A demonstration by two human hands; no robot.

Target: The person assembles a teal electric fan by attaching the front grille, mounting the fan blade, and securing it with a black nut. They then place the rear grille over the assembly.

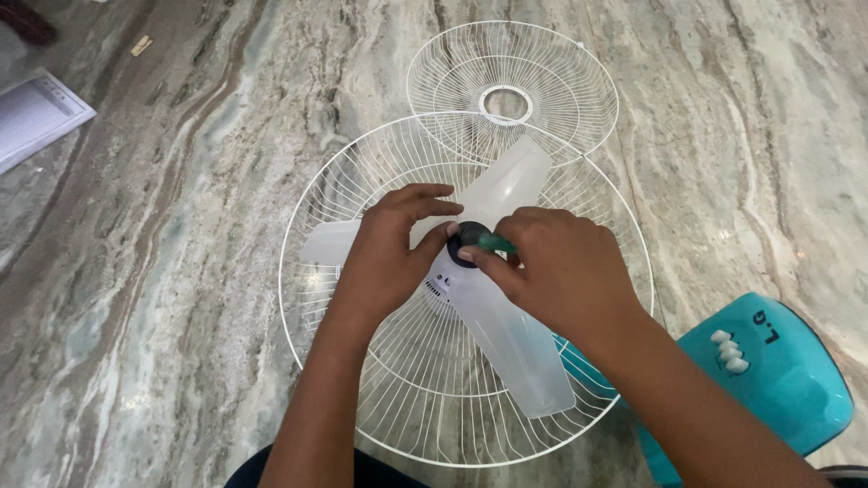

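Observation:
A translucent white three-bladed fan blade (506, 185) sits inside a white wire rear guard (312, 203) on the floor. At the blade's hub is a dark round cap (467, 237) with a green piece beside it. My left hand (393, 248) rests on the blade left of the hub, thumb touching the cap. My right hand (561, 271) pinches the cap from the right with thumb and fingers. Under the guard, the fan's teal base (796, 380) with white buttons lies at the lower right.
A second white wire guard (579, 81) lies flat on the marble floor behind the fan, overlapping its rim. A white paper sheet (36, 113) lies at the far left. A small tan scrap (141, 44) sits near the top left.

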